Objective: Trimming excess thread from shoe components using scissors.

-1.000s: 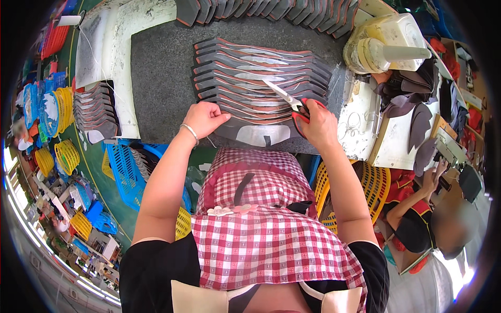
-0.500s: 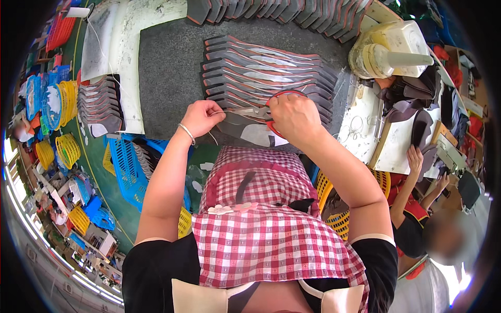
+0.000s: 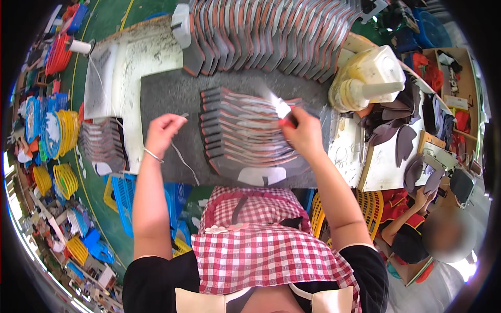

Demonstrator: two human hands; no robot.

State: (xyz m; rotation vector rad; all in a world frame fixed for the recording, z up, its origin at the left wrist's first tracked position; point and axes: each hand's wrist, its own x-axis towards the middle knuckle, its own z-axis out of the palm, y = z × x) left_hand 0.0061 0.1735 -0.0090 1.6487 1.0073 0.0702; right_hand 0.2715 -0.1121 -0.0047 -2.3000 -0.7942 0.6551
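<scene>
Half a second ago both hands were together over the near end of the fanned stack of grey shoe pieces [image 3: 250,133]; now they have drawn apart. The left hand [image 3: 163,133] has swung out to the left, off the stack and over the bare grey worktop [image 3: 167,94], while the right hand [image 3: 302,135] has lifted to the stack's right edge. It looks as if a strip has been peeled or pulled away from the piece they were working on, and the two hands are now separating what each one holds.

The left fingers [image 3: 175,121] are pinched shut on a thin pale strip [image 3: 182,159], whose top end pokes out just above the fingertips. Its long axis runs down and to the right, trailing below the wrist toward the worktop's near edge, slightly curved and hanging loose.

The right fingers [image 3: 292,119] are closed around a small red-handled tool with a pale blade [image 3: 274,101]. The blade is blurred, but it points up and to the left from the fingertips, over the upper part of the stack.

The stack lies between the two hands, its pieces overlapping in a row that runs away from the person, each piece's long side lying left to right. A second, longer row of similar pieces [image 3: 261,36] sits well beyond both sets of fingers.
</scene>
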